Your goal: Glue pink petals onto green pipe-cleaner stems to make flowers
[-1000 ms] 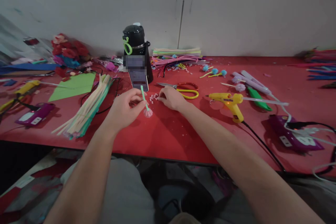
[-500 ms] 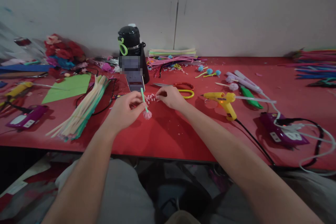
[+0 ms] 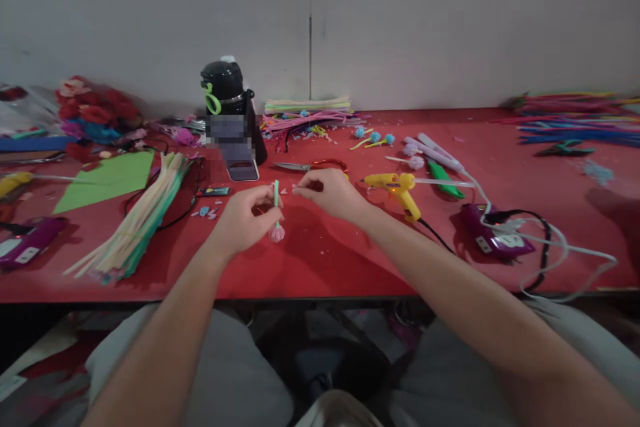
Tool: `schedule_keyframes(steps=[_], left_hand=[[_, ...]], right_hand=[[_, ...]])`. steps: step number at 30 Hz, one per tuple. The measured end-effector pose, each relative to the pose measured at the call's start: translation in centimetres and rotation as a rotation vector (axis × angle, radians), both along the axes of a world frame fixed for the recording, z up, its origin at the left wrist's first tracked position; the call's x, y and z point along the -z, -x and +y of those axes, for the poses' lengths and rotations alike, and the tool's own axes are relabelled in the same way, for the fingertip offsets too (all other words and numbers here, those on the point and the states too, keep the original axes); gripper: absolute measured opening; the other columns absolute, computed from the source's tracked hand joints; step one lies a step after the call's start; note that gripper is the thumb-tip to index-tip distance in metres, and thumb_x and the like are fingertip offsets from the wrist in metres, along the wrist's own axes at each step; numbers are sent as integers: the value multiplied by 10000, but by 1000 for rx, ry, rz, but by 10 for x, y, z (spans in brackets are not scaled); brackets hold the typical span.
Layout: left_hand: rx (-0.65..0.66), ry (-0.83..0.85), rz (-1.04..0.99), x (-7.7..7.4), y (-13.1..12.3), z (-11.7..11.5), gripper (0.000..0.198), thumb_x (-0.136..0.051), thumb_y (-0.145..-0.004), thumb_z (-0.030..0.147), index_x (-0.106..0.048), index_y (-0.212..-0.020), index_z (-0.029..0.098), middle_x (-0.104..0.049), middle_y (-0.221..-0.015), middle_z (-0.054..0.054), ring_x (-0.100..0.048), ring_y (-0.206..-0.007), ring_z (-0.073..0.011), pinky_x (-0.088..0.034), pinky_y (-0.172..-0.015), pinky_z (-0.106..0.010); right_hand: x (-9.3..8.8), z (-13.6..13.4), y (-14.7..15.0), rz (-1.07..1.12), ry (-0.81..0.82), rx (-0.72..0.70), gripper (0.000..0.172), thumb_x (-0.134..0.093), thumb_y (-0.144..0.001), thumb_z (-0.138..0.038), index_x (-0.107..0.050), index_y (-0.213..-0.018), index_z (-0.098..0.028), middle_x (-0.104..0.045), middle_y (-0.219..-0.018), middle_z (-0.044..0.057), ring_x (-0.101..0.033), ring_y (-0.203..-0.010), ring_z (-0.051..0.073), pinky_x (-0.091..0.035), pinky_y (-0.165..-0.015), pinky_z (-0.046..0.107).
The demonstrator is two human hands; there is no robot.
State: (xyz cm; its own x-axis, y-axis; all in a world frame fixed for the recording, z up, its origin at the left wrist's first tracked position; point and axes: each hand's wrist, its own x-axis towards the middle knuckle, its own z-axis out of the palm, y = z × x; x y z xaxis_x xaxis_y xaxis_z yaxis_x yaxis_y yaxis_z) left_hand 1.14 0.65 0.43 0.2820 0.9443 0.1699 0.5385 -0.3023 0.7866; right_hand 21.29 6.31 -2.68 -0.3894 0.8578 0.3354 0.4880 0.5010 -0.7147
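My left hand (image 3: pixel 245 221) is closed in a pinch around a green pipe-cleaner stem (image 3: pixel 276 193). At the stem's lower end hangs a small pink pleated flower head (image 3: pixel 277 233), pointing down. To its right, at about the same height, my right hand (image 3: pixel 333 195) has thumb and fingers pinched together. A tiny pink bit shows at those fingertips, too small to make out. Another pink scrap (image 3: pixel 283 191) lies between the hands. Behind my right hand lie scissors (image 3: pixel 293 166), their handles partly covered by it.
A phone (image 3: pixel 243 167) leans on a black bottle (image 3: pixel 225 83). To the left lies a bundle of pipe cleaners (image 3: pixel 145 220). On the right are a yellow glue gun (image 3: pixel 400 190), a purple power strip (image 3: pixel 495 233) with cables, and blue pompoms (image 3: pixel 375 138) on stems.
The view has turned rightward, so the table's things sit further left. The curly pink strip seen between my hands is now mostly out of sight. My left hand still holds the stem.
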Motion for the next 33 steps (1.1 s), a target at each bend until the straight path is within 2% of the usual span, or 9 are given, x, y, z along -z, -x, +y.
schedule_keyframes(steps=[3,7,10,14,17,21,27,33], left_hand=[[55,17,-26,-4,-23,-4,97,-591,-819,239,-641,-758,183,-712,-726,-25,-684,-697,-179,-527,-663,-291],[160,36,-3,-12,-51,-11,249,-595,-887,344,-625,-698,184,-677,-635,-10,-672,-646,-173,-522,-642,-278],[262,100,-29,-15,-65,-16,267,-582,-918,365,-637,-724,189,-679,-605,-10,-679,-627,-178,-532,-658,-285],[326,159,-61,-10,-74,-22,239,-554,-939,328,-664,-780,188,-702,-660,-23,-681,-679,-176,-526,-712,-290],[321,168,-42,-3,-74,-27,233,-546,-940,318,-666,-789,188,-691,-662,-16,-659,-662,-165,-507,-685,-275],[311,177,-22,3,-73,-31,199,-558,-926,310,-670,-819,185,-693,-685,-14,-653,-664,-163,-497,-666,-267],[318,248,36,3,-73,-38,199,-523,-941,269,-653,-824,174,-688,-697,-10,-648,-673,-149,-485,-676,-251],[343,236,74,4,-72,-42,204,-516,-953,261,-661,-834,179,-702,-739,1,-657,-699,-138,-482,-684,-229]], right_hand=[[-12,-34,-33,-23,5,-50,181,-541,-944,-205,-697,-856,-173,-720,-848,42,-614,-772,157,-437,-724,273],[-18,-75,-68,47,126,10,216,-575,-948,-327,-682,-828,-183,-692,-774,26,-579,-696,149,-425,-667,277],[-18,-92,-79,106,166,60,246,-618,-922,-375,-675,-787,-178,-671,-729,19,-541,-651,138,-413,-630,278],[-19,-99,-79,78,164,37,144,-612,-906,-282,-679,-827,-183,-684,-771,17,-570,-690,138,-429,-644,269],[-22,-101,-78,54,164,1,68,-622,-857,-169,-659,-800,-181,-678,-763,4,-589,-692,126,-446,-652,247],[-22,-101,-78,-27,177,-29,86,-632,-815,-109,-658,-767,-176,-678,-734,-8,-581,-654,111,-428,-620,229],[-18,-102,-78,-115,199,-66,129,-623,-764,-40,-677,-793,-154,-678,-729,-2,-570,-623,101,-408,-595,213],[-17,-106,-81,-233,149,-81,133,-618,-781,-35,-690,-809,-143,-698,-771,29,-593,-668,125,-401,-621,231]])
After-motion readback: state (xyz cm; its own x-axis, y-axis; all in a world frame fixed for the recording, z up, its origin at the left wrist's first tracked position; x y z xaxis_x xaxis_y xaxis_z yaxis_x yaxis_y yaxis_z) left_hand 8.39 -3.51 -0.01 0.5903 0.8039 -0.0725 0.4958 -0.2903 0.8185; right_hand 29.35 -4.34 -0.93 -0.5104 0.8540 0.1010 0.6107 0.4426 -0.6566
